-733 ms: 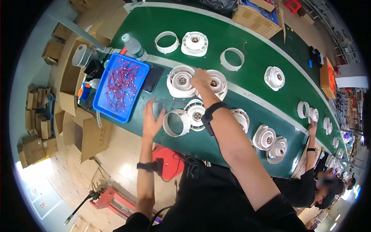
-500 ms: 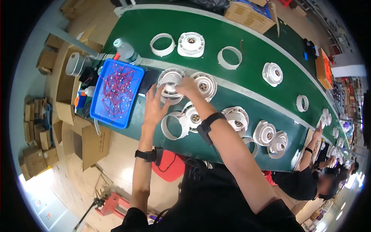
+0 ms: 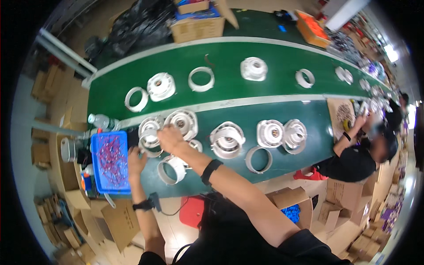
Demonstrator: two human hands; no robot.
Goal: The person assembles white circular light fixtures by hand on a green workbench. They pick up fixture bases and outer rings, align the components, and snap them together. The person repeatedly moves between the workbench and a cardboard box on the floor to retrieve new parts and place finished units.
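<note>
My right hand (image 3: 171,139) has its fingers bent at the right rim of a white plastic ring (image 3: 152,154), apparently gripping it. That ring is tilted against a round white fan housing (image 3: 147,126). Left of the ring, my left hand (image 3: 137,161) is off it, fingers apart and holding nothing, close to the blue tray (image 3: 129,189) of red wires. Just beyond my right hand sits another white housing (image 3: 191,123). A loose white ring (image 3: 161,174) stands nearer me, beside a housing partly hidden by my right forearm.
More white housings (image 3: 268,134) and rings (image 3: 247,162) stand along the green bench, with others on the strip behind. A clear bottle (image 3: 105,122) lies behind the tray. A co-worker (image 3: 360,154) sits at the right. Below the bench are a red stool (image 3: 191,213) and open cartons (image 3: 282,197).
The view has swung right, so the bench appears shifted left. My left hand has drawn back from the ring toward the tray; my right hand stays at the ring.
</note>
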